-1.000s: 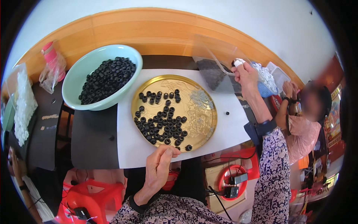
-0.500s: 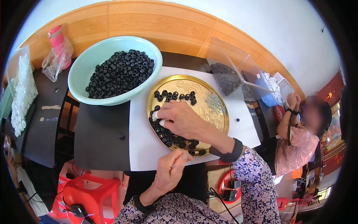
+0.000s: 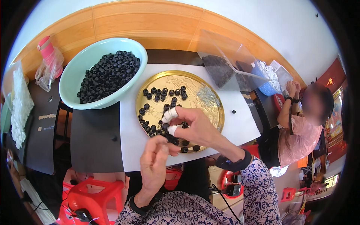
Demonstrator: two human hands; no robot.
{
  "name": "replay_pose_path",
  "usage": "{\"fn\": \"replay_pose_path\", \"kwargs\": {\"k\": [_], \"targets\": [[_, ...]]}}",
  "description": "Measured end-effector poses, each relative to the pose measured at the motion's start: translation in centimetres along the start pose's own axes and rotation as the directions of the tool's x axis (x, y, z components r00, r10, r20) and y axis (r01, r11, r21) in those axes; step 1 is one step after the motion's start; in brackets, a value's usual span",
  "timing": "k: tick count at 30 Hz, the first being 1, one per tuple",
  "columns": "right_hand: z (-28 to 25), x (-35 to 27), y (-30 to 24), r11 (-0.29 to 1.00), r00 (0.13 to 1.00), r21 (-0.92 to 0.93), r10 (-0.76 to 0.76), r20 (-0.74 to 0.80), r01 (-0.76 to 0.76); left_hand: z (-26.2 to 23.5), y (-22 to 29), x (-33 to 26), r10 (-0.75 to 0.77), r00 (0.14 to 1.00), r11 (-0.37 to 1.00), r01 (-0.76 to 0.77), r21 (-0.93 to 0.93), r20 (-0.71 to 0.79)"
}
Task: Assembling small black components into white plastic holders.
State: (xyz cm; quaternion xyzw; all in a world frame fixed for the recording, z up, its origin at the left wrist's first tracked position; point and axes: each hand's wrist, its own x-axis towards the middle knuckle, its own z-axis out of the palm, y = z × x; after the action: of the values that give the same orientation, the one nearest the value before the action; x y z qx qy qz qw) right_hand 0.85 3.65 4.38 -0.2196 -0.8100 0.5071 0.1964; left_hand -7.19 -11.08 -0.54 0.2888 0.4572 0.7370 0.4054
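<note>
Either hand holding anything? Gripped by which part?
Right hand: a black piece lies at the white-covered fingertips, but whether it's gripped, or where, can't be told. Left hand: fingers curled; can't tell either.

I see little pieces (image 3: 172,92) on the tray (image 3: 191,84); from it, the tub (image 3: 75,71) sits at ten o'clock, the basket (image 3: 268,86) at two.

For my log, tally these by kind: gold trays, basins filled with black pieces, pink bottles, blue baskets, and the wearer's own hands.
Gold tray: 1
Basin of black pieces: 1
Pink bottle: 1
Blue basket: 1
Left hand and right hand: 2
Total: 6
</note>
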Motion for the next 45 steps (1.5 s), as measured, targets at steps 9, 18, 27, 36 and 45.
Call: {"fn": "replay_pose_path", "kwargs": {"k": [9,18,27,36,45], "targets": [[0.6,-5.1,1.0,0.941,0.993,0.334,-0.017,-0.113,0.054,1.7,0.1,0.7,0.023,0.998,0.994,-0.029,0.108,0.056],[-1.8,-6.7,2.2,1.0,0.921,0.026,0.017,-0.39,-0.007,2.5,-0.7,-0.1,-0.148,0.977,0.971,0.114,0.212,0.151],[-9.0,-2.1,6.5,0.793,0.943,-0.609,-0.192,-0.273,-0.015,2.0,-1.5,-0.3,-0.098,0.977,0.992,0.082,0.091,0.188],[-7.4,0.2,6.0,0.698,0.988,-0.715,-0.096,-0.118,-0.018,1.7,-1.6,0.0,-0.115,0.968,0.993,0.104,0.057,0.225],[-2.1,-4.2,1.5,0.974,0.994,0.226,0.042,-0.105,-0.017,1.9,-1.4,0.7,-0.186,0.974,0.978,0.197,-0.074,0.133]]}}
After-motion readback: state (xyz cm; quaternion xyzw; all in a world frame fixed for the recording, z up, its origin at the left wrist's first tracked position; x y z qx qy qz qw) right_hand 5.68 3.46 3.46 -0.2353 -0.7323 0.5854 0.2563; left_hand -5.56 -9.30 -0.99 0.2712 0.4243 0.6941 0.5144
